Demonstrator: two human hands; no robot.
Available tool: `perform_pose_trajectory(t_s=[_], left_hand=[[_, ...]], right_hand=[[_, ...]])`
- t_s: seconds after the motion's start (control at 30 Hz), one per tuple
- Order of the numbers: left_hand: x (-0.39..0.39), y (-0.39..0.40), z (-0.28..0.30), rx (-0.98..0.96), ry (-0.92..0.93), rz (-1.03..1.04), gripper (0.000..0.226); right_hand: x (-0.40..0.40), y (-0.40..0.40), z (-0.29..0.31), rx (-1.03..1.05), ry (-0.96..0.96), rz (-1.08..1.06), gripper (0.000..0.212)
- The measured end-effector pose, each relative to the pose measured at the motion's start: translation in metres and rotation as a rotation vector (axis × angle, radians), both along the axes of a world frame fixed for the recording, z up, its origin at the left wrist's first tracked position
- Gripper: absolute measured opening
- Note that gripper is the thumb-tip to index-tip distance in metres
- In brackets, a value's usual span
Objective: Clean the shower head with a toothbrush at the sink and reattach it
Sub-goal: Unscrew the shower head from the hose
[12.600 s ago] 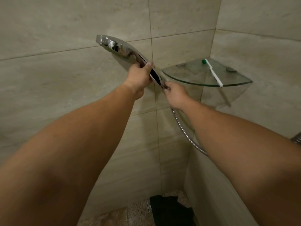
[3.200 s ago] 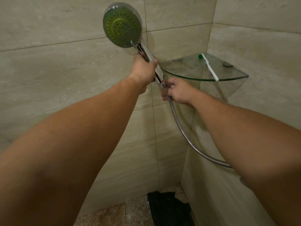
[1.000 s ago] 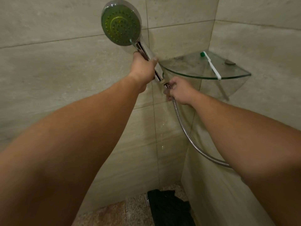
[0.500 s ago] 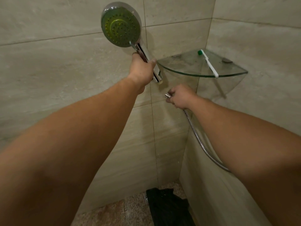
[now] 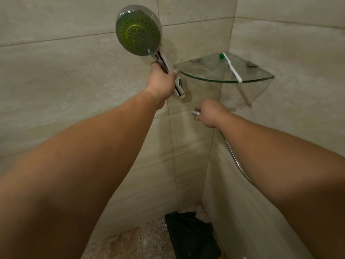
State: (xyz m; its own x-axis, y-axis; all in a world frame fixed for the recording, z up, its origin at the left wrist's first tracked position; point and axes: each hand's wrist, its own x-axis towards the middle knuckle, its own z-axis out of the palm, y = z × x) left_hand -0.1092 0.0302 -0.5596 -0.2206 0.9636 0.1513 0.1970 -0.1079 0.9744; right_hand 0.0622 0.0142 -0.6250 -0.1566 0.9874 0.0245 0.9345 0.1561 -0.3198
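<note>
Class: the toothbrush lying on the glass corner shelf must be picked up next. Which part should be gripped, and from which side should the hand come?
Probably pinch the toothbrush by the white handle end that overhangs the glass shelf's front rim, coming from the open front. The green head points into the tiled corner, where walls crowd a hand. The right hand would first have to release the hose.

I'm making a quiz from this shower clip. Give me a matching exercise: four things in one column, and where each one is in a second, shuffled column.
Things:
1. chrome shower head with green face
2. white toothbrush with green tip
3. metal end of the silver hose
4. black cloth

Places:
A. on the floor in the corner
B. held in the right hand
C. lying on the glass corner shelf
D. held up in the left hand

Pairs: 1-D, 2-C, 3-B, 4-A
</note>
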Motion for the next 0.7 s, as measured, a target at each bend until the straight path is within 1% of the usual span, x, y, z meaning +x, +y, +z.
perform_pose_trajectory(t_s=[0.07,0.17,0.23,0.3,0.43,0.5,0.6,0.7], left_hand=[[-0.002,0.0,-0.002,0.001,-0.004,-0.019,0.029],[-0.006,0.0,-0.004,0.0,-0.009,-0.039,0.029],[-0.007,-0.001,-0.006,-0.003,-0.007,-0.053,0.03],[-0.01,-0.001,-0.009,-0.005,-0.017,-0.074,0.033],[-0.015,-0.004,-0.011,0.0,-0.017,-0.128,0.043],[-0.018,-0.005,-0.014,0.01,-0.032,-0.146,0.041],[-0.023,-0.004,-0.018,0.01,-0.027,-0.167,0.031],[-0.027,-0.006,-0.019,0.011,-0.043,-0.193,0.031]], right_hand=[[0.0,-0.005,-0.011,-0.038,-0.04,-0.017,0.025],[-0.003,-0.008,-0.02,-0.015,-0.001,-0.079,0.025],[-0.005,-0.011,-0.023,-0.063,-0.03,-0.11,0.028],[-0.007,-0.013,-0.024,-0.052,-0.017,-0.177,0.026],[-0.013,-0.017,-0.022,-0.04,-0.03,-0.22,0.026],[-0.014,-0.019,-0.02,-0.005,-0.024,-0.263,0.027],[-0.017,-0.025,-0.022,-0.027,-0.012,-0.274,0.032],[-0.02,-0.034,-0.022,-0.016,-0.032,-0.292,0.03]])
